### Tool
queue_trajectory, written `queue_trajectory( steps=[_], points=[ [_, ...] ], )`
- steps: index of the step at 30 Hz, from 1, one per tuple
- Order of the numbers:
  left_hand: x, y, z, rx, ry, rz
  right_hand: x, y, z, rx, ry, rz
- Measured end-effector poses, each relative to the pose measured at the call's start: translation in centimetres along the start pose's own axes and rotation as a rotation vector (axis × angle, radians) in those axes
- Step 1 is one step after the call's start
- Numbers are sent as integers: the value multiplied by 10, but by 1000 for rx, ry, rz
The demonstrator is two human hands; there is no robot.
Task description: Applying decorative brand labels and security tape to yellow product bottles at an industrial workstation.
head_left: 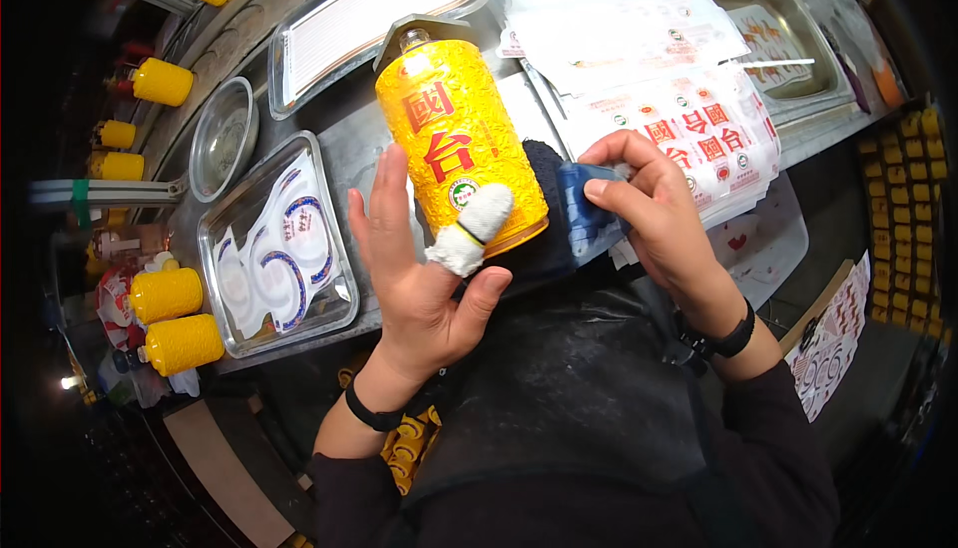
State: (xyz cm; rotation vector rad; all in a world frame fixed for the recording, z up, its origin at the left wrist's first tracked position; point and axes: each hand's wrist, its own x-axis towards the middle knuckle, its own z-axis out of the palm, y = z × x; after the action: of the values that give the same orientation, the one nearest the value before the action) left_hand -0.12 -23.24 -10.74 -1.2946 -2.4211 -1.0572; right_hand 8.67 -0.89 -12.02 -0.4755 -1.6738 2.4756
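Observation:
A yellow bottle (454, 129) with an embossed surface and red printed characters lies tilted on the bench before me, its neck in a dark angled holder (391, 47). My left hand (409, 278) is open beside its lower end, fingers apart. A white cloth finger cover (467, 239) with a dark band wraps one finger and overlaps the bottle in view; whether it touches cannot be told. My right hand (649, 204) pinches a flat blue piece (587, 211), like a scraper or folded pad, just right of the bottle's base. A dark cloth (548, 174) lies between them.
At left stand a clear tray (346, 293) of cut decal sheets and a round bowl (198, 174). A striped sheet fills another tray (276, 79) behind. Red-printed sheets (664, 114) are stacked at right, before a metal basin (833, 74). More yellow bottles (180, 345) line the left.

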Motion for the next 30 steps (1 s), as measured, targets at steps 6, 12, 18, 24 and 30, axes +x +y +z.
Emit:
queue_trajectory(
  steps=[6, 12, 18, 24, 30],
  points=[
    [12, 16, -10, 186, -156, 82, 4, 1, 14, -107, 22, -14],
    [-13, 16, 1, 150, -92, 24, 3, 1, 37, -263, 17, -145],
    [-48, 8, 6, 11, 28, -171, 3, 7, 46, -523, 29, -208],
    [-60, 3, 8, -104, 86, -233, 5, 10, 46, -477, 13, -210],
    [-51, 1, -1, -49, 95, -173, 7, 12, 42, -417, -14, -210]
  ],
)
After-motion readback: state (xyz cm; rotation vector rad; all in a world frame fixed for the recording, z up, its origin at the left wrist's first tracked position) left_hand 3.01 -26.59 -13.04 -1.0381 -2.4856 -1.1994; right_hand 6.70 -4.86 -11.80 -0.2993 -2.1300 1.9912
